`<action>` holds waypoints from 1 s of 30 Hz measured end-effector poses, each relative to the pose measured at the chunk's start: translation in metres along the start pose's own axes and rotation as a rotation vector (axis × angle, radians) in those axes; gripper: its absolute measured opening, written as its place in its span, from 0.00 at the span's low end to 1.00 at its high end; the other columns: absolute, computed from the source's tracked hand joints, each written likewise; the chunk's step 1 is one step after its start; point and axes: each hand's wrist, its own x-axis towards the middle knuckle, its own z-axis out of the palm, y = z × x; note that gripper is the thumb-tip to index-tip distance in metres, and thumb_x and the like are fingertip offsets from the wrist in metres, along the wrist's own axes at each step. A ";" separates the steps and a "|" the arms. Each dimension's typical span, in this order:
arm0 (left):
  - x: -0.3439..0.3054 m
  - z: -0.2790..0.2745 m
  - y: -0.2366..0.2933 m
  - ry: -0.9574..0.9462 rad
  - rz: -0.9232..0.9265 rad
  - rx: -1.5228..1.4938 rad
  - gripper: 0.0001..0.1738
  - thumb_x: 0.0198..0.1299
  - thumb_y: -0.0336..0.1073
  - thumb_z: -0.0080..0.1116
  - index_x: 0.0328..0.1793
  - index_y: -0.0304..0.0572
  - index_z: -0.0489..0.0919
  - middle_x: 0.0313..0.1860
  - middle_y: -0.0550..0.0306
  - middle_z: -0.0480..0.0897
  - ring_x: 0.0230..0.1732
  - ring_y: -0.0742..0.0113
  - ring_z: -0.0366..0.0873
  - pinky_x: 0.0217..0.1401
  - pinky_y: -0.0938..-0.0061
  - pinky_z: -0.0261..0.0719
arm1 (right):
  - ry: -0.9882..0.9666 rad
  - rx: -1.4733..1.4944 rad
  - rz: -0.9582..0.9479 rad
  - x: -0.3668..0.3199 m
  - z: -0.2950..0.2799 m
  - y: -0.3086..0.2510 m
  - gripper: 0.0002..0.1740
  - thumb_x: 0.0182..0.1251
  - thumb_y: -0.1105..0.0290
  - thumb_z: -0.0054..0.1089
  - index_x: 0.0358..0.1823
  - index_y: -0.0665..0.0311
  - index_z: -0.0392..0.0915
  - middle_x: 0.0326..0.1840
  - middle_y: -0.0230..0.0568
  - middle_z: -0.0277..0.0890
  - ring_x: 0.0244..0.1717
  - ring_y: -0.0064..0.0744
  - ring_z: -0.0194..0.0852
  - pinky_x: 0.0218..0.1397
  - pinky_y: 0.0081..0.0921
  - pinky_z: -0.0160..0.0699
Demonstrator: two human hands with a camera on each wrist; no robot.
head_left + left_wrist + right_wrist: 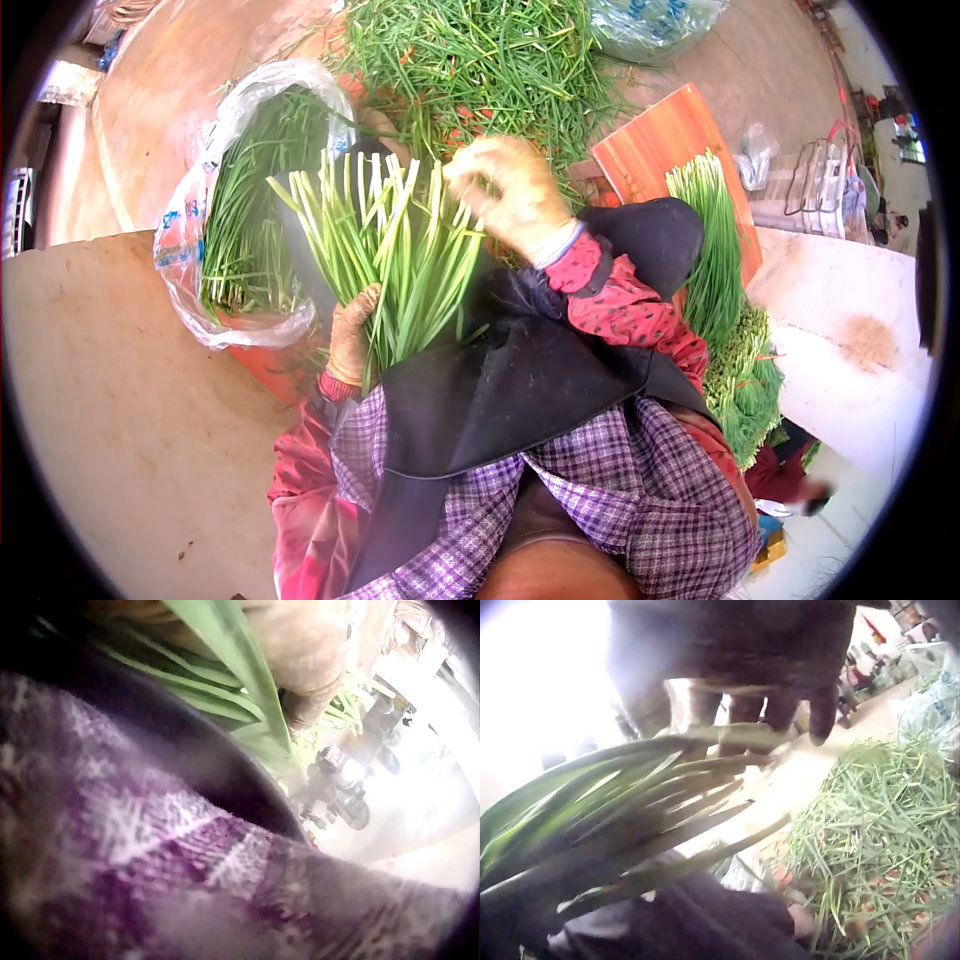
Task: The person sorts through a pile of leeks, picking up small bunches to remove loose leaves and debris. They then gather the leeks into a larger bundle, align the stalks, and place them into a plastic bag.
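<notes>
My gloved left hand point(352, 335) grips a bunch of long green garlic chives point(410, 270) low on its left side, above the dark apron. The pale cut ends fan out upward, away from the body. My gloved right hand point(515, 195) is at the upper right ends of the bunch with bent fingers. In the right wrist view, stalks point(630, 787) overlap the fingertips, and I cannot tell whether the fingers pinch one. The left wrist view has the left glove point(300, 652) close against the green leaves point(236, 667), with the checked sleeve filling the lower part.
A big loose heap of chives point(480, 70) lies ahead on the floor. At the left a clear plastic bag point(180, 270) holds more chives. On the right a neat bundle point(715, 260) leans over an orange-brown board point(650, 140). Another plastic bag point(655, 30) stands beyond the heap.
</notes>
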 end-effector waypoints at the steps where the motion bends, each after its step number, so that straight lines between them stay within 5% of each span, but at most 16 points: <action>1: -0.002 0.002 0.002 0.001 0.006 0.010 0.16 0.58 0.37 0.64 0.47 0.33 0.82 0.39 0.55 0.85 0.37 0.66 0.84 0.44 0.71 0.84 | 0.090 -0.031 -0.012 0.008 -0.006 0.002 0.11 0.57 0.64 0.69 0.42 0.53 0.83 0.51 0.38 0.80 0.55 0.45 0.75 0.60 0.39 0.72; 6: -0.003 0.007 0.006 -0.019 0.057 0.100 0.17 0.58 0.35 0.63 0.51 0.31 0.81 0.41 0.52 0.85 0.40 0.65 0.84 0.45 0.69 0.85 | -0.245 -0.145 -0.025 0.022 -0.003 -0.015 0.21 0.53 0.50 0.71 0.43 0.54 0.84 0.69 0.43 0.69 0.72 0.54 0.59 0.72 0.45 0.62; 7: -0.007 0.017 0.008 -0.008 0.053 0.066 0.17 0.58 0.35 0.63 0.51 0.32 0.81 0.42 0.52 0.85 0.40 0.65 0.84 0.46 0.69 0.84 | -0.271 -0.154 -0.062 0.020 0.005 -0.015 0.16 0.55 0.55 0.70 0.39 0.55 0.85 0.67 0.42 0.72 0.70 0.53 0.62 0.71 0.45 0.63; 10: -0.009 0.021 0.010 -0.022 0.067 0.028 0.19 0.57 0.34 0.65 0.54 0.34 0.80 0.44 0.54 0.85 0.42 0.65 0.83 0.48 0.69 0.83 | -0.126 0.134 -0.085 0.019 0.027 -0.010 0.08 0.57 0.66 0.68 0.38 0.57 0.85 0.55 0.39 0.81 0.64 0.52 0.70 0.67 0.42 0.68; 13: -0.010 0.016 0.008 -0.065 0.049 0.068 0.22 0.55 0.35 0.67 0.56 0.38 0.79 0.47 0.58 0.85 0.45 0.67 0.82 0.55 0.68 0.80 | 0.107 0.070 -0.055 0.033 0.025 0.015 0.05 0.62 0.74 0.65 0.39 0.57 0.85 0.51 0.39 0.82 0.55 0.42 0.77 0.62 0.36 0.75; 16: -0.007 0.009 0.005 -0.106 0.012 0.026 0.23 0.54 0.34 0.67 0.57 0.36 0.79 0.48 0.56 0.85 0.46 0.66 0.83 0.56 0.68 0.79 | 0.339 0.812 0.184 0.079 -0.016 0.043 0.08 0.68 0.71 0.61 0.40 0.68 0.83 0.41 0.39 0.84 0.50 0.28 0.79 0.61 0.30 0.75; 17: -0.006 0.006 0.004 -0.114 -0.001 0.019 0.23 0.54 0.34 0.67 0.57 0.35 0.79 0.48 0.56 0.85 0.46 0.66 0.83 0.56 0.69 0.79 | 0.424 0.394 0.248 0.092 -0.040 0.053 0.09 0.67 0.68 0.62 0.43 0.64 0.83 0.44 0.39 0.84 0.50 0.32 0.80 0.61 0.31 0.74; 18: -0.005 0.005 0.003 -0.121 -0.011 0.012 0.24 0.54 0.33 0.67 0.57 0.34 0.78 0.48 0.55 0.85 0.46 0.65 0.83 0.56 0.69 0.79 | 0.411 0.014 0.103 0.102 -0.057 0.055 0.09 0.66 0.67 0.63 0.43 0.61 0.84 0.47 0.39 0.83 0.52 0.35 0.80 0.61 0.33 0.74; 19: -0.005 0.006 0.004 -0.120 -0.001 0.005 0.23 0.54 0.32 0.66 0.57 0.35 0.78 0.47 0.55 0.85 0.45 0.65 0.83 0.55 0.69 0.80 | 0.391 -0.363 -0.044 0.109 -0.065 0.053 0.09 0.64 0.66 0.64 0.44 0.57 0.85 0.49 0.39 0.82 0.53 0.37 0.79 0.61 0.34 0.74; 21: -0.003 0.012 0.004 -0.127 0.013 -0.008 0.22 0.54 0.28 0.64 0.57 0.35 0.78 0.47 0.56 0.84 0.45 0.65 0.83 0.53 0.69 0.81 | 0.091 -0.160 -0.265 0.108 -0.051 0.028 0.09 0.59 0.61 0.67 0.40 0.52 0.85 0.52 0.42 0.81 0.52 0.41 0.80 0.57 0.35 0.78; 24: 0.001 0.013 0.004 -0.129 0.007 0.057 0.22 0.54 0.26 0.63 0.57 0.36 0.78 0.47 0.56 0.84 0.45 0.66 0.82 0.53 0.69 0.81 | -0.421 -0.313 -0.347 0.075 -0.013 -0.019 0.21 0.58 0.41 0.60 0.35 0.49 0.87 0.59 0.37 0.79 0.57 0.44 0.75 0.59 0.40 0.75; 27: -0.001 0.019 0.005 -0.118 -0.035 0.025 0.22 0.55 0.24 0.62 0.58 0.37 0.79 0.47 0.57 0.84 0.46 0.67 0.82 0.55 0.71 0.79 | -0.652 -0.277 -0.240 0.056 0.015 -0.007 0.22 0.59 0.43 0.60 0.37 0.54 0.85 0.50 0.39 0.81 0.55 0.44 0.76 0.56 0.40 0.76; 29: -0.001 0.022 0.006 -0.114 0.037 0.082 0.21 0.55 0.24 0.62 0.58 0.37 0.78 0.47 0.57 0.84 0.45 0.67 0.82 0.53 0.71 0.80 | -0.538 0.224 -0.055 0.051 0.035 0.022 0.17 0.61 0.52 0.63 0.39 0.58 0.85 0.50 0.44 0.80 0.51 0.46 0.78 0.55 0.39 0.77; 30: 0.000 0.022 0.006 -0.125 0.011 0.056 0.21 0.55 0.24 0.62 0.57 0.37 0.79 0.47 0.57 0.84 0.45 0.66 0.82 0.52 0.70 0.81 | -0.432 0.103 -0.021 0.049 0.031 0.036 0.14 0.62 0.58 0.64 0.41 0.59 0.84 0.47 0.44 0.80 0.48 0.44 0.80 0.52 0.36 0.79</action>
